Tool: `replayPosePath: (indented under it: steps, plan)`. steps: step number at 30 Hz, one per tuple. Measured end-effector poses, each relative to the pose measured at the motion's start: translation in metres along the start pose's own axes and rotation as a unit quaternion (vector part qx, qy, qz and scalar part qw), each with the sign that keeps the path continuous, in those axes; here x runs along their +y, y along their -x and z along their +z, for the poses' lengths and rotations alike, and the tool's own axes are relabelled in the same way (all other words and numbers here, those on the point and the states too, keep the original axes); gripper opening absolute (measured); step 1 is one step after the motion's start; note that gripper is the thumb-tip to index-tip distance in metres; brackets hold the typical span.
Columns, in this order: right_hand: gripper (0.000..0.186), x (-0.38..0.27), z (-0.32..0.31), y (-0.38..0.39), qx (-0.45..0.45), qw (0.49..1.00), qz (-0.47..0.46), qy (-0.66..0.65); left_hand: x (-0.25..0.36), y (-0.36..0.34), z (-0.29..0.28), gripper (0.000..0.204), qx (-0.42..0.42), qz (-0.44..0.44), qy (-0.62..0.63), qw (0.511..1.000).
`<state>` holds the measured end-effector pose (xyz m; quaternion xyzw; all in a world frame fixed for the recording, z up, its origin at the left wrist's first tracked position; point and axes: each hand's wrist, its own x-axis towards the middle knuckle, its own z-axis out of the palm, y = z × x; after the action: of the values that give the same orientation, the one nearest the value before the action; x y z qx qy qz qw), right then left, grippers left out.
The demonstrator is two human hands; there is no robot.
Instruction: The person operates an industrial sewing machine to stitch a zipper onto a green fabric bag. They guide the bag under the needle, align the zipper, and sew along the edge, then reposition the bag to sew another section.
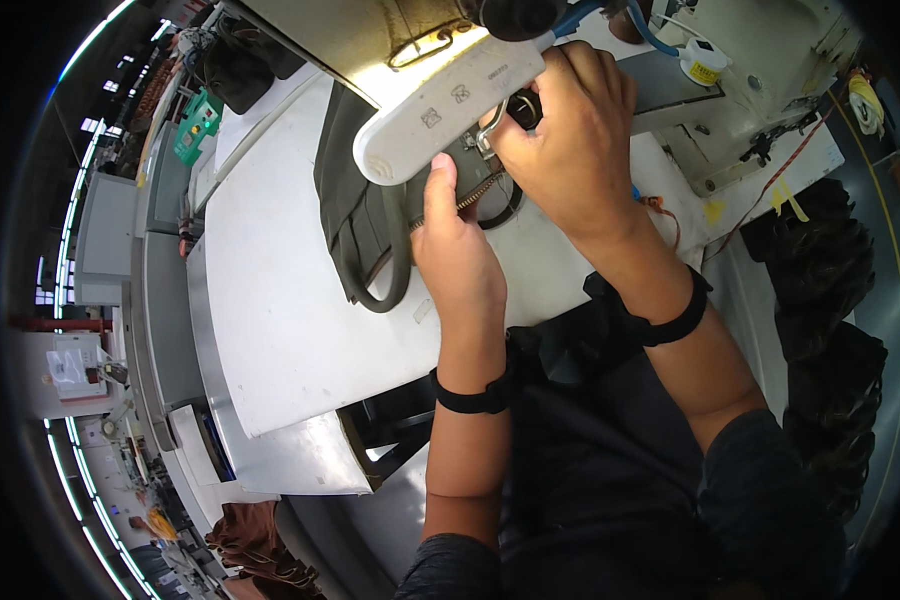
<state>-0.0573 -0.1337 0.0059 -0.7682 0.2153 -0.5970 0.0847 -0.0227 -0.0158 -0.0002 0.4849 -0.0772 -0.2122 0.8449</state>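
Observation:
Under a sewing machine lies a dark grey-green bag with a rounded tubular handle and a brass-toothed zipper. My left hand grips the bag's zipper edge, thumb on top and the other fingers mostly hidden beneath. My right hand is closed, its fingers curled beside the metal sewing parts; what it holds, if anything, is hidden. A long white rounded bar on the machine hangs over the bag and covers part of it. Light shines behind the bar.
The white worktable spreads left and in front of the bag. The pale machine body stands at the far right. Dark gathered material hangs along the right side. Brown material lies at the lower left. A red cord crosses the right side.

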Motion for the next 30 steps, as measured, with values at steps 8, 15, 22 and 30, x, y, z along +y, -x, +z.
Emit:
replayPosePath:
  steps: [8,15,22,30]
  plan:
    - [0.032,0.005,-0.005,0.002,-0.015,1.000,0.017,0.002,0.008,0.006,-0.004,0.035,-0.055,0.007,-0.022,0.998]
    - [0.022,-0.007,-0.022,-0.010,-0.049,0.995,0.058,-0.065,0.015,0.005,-0.008,0.039,-0.093,0.020,-0.111,0.989]
    - [0.023,-0.006,-0.025,-0.013,-0.066,0.992,0.058,-0.086,0.011,0.000,-0.017,0.041,-0.096,0.060,-0.183,0.976]
    - [0.022,-0.002,-0.026,-0.012,-0.078,0.990,0.071,-0.093,0.012,0.010,-0.004,0.039,-0.046,0.037,-0.129,0.990]
